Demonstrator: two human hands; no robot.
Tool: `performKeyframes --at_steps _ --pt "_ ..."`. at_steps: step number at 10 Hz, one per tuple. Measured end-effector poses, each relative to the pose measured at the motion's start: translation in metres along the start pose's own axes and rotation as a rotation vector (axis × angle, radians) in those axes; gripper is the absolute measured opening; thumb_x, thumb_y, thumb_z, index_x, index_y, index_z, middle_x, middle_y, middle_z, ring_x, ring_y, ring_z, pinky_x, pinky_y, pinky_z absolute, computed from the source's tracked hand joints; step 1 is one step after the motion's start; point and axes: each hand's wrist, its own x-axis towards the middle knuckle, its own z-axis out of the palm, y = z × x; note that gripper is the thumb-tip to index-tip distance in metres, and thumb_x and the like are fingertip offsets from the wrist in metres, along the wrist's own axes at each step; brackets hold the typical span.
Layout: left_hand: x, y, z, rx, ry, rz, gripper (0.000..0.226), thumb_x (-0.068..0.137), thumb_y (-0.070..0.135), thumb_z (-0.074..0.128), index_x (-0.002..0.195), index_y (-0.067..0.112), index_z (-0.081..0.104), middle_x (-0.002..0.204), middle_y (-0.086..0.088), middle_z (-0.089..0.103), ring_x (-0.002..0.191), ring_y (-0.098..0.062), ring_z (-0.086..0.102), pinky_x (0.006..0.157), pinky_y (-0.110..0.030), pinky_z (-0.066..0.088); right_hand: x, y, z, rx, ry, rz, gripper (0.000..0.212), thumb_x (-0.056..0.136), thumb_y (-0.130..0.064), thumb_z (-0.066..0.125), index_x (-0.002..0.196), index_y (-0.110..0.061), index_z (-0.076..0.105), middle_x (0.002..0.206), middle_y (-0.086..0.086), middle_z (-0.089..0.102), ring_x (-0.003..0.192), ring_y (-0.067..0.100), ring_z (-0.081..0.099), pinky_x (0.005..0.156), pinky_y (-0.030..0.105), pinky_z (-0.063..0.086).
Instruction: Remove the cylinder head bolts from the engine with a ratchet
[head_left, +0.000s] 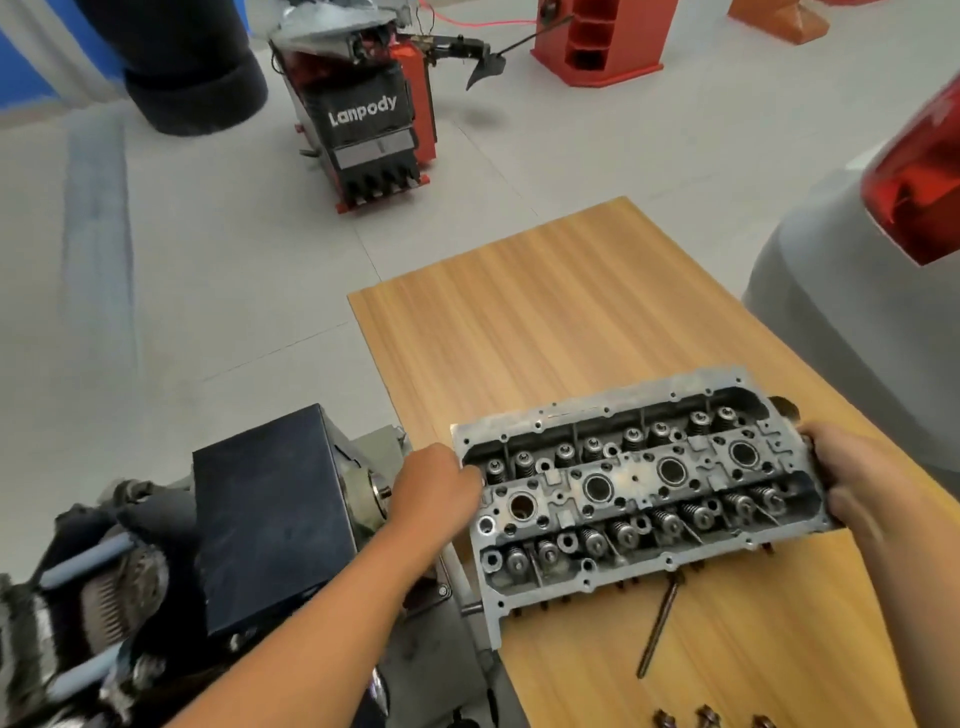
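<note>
Nearest to us, at the bottom edge of the wooden board (545, 312), we see three bolt heads (706, 718) lying in a row, and just beyond them one long loose bolt (658, 629) resting on the wood. We judge these to be removed cylinder head bolts. No ratchet is visible.

Above them we hold the cylinder head (639, 488) by its two short ends. Our left hand (434, 486) curls its fingers around the left end; our right hand (862, 480) wraps around the right end. Whether the head is touching the board or hanging just above it we cannot tell.

To our left sits the engine (270, 514), dark and boxy, on its stand.

Farther off, on the grey floor, stands a red and black machine marked "Lanpody" (363, 111); a grey car's rear with a red tail light (914, 171) is at right.

The head looks heavy and the hold is only at its ends, so it could slip or tip, landing on the long bolt and rocking, or marring its mating face.
</note>
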Motion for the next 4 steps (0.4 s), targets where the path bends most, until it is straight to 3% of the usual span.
performKeyframes --at_steps 1,2,3,4 --pt "0.018 0.002 -0.001 0.003 0.004 0.008 0.034 0.085 0.021 0.058 0.057 0.016 0.039 0.054 0.000 0.039 0.047 -0.019 0.039 0.050 -0.027 0.028 0.018 -0.013 0.017 -0.035 -0.038 0.017 0.033 0.078 -0.020 0.067 0.110 -0.010 0.068 0.097 0.022 0.076 0.077 0.039 0.075 0.071 0.066 0.059" --pt "0.024 0.002 -0.003 0.006 -0.054 -0.029 0.037 0.087 0.022 0.059 0.057 0.017 0.038 0.053 0.002 0.038 0.048 -0.018 0.039 0.050 -0.025 0.027 0.021 -0.028 0.032 -0.042 -0.032 -0.023 0.018 0.074 -0.020 0.063 0.091 -0.014 0.064 0.082 0.017 0.074 0.062 0.034 0.071 0.057 0.051 0.059" --pt "0.023 0.015 -0.012 -0.106 -0.187 -0.112 0.033 0.091 0.026 0.065 0.064 0.013 0.050 0.059 -0.004 0.047 0.050 -0.020 0.045 0.053 -0.026 0.034 0.006 -0.044 0.037 -0.072 0.071 -0.071 0.033 0.074 -0.033 0.065 0.099 -0.012 0.063 0.092 0.013 0.072 0.077 0.034 0.071 0.075 0.050 0.060" --pt "0.002 0.006 -0.031 -0.280 -0.296 -0.139 0.032 0.099 0.032 0.062 0.083 0.005 0.066 0.063 -0.008 0.060 0.043 -0.017 0.051 0.043 -0.020 0.037 -0.032 -0.032 0.036 -0.172 0.410 -0.282 0.043 0.077 -0.043 0.057 0.111 -0.018 0.063 0.111 0.009 0.068 0.100 0.038 0.065 0.086 0.048 0.053"
